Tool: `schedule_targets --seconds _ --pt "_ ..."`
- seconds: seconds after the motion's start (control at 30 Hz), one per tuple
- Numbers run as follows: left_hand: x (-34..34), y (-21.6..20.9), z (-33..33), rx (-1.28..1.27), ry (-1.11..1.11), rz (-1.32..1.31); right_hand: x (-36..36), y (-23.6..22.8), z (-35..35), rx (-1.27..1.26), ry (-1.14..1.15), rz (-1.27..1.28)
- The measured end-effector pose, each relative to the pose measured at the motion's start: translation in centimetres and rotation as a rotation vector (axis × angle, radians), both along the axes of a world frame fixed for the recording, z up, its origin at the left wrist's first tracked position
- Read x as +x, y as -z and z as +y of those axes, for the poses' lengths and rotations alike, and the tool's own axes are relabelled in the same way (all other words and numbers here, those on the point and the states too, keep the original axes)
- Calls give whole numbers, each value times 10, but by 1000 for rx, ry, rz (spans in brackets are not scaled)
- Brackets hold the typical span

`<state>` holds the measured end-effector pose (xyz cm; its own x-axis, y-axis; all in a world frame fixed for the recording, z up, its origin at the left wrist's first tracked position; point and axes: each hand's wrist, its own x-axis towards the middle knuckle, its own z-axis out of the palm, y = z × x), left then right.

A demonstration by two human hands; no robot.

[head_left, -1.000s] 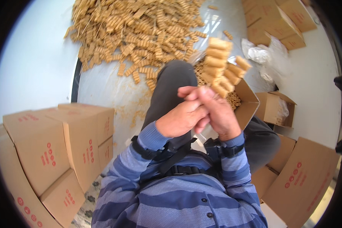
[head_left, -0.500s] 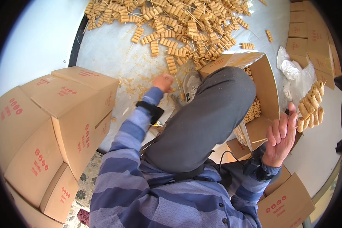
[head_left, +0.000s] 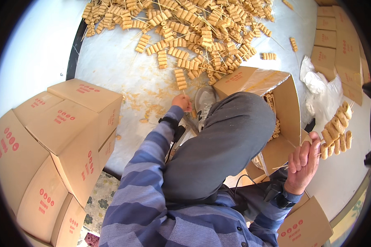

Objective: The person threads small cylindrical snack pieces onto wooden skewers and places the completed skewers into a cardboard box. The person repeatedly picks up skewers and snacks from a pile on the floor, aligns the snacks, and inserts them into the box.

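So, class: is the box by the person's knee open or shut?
Open: the box has its flaps spread, and skewers show inside.

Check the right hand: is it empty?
No, the right hand holds a fan of skewers strung with tan pieces, raised beside the open box.

There is a single view, from a wide fisheye camera worn on the person's head, facing steeply down over their own lap. Nearest, at the lower edge, are the striped sleeves and a raised grey knee [head_left: 218,144]; the white floor [head_left: 111,61] stretches away beyond it to a far heap of skewered rolls [head_left: 193,24]. Stacked cartons [head_left: 66,136] stand close on the left, and an open box [head_left: 276,99] sits to the right. Straight edges bend toward the dark round rim.
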<state>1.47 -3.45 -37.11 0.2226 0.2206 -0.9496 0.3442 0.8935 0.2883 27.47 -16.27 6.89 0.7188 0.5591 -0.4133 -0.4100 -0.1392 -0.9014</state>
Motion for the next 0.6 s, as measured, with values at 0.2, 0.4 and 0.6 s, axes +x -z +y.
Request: schedule_targets --seconds 0.2,0.4,0.6 --pt "-17 -32 53 539 -136 43 0 3 -9 20 -104 12" --pt "-88 -28 212 1144 333 703 -1 8 -10 -13 -89 -13" --pt "-94 -17 251 811 580 882 3 9 -1 -76 -93 -20"
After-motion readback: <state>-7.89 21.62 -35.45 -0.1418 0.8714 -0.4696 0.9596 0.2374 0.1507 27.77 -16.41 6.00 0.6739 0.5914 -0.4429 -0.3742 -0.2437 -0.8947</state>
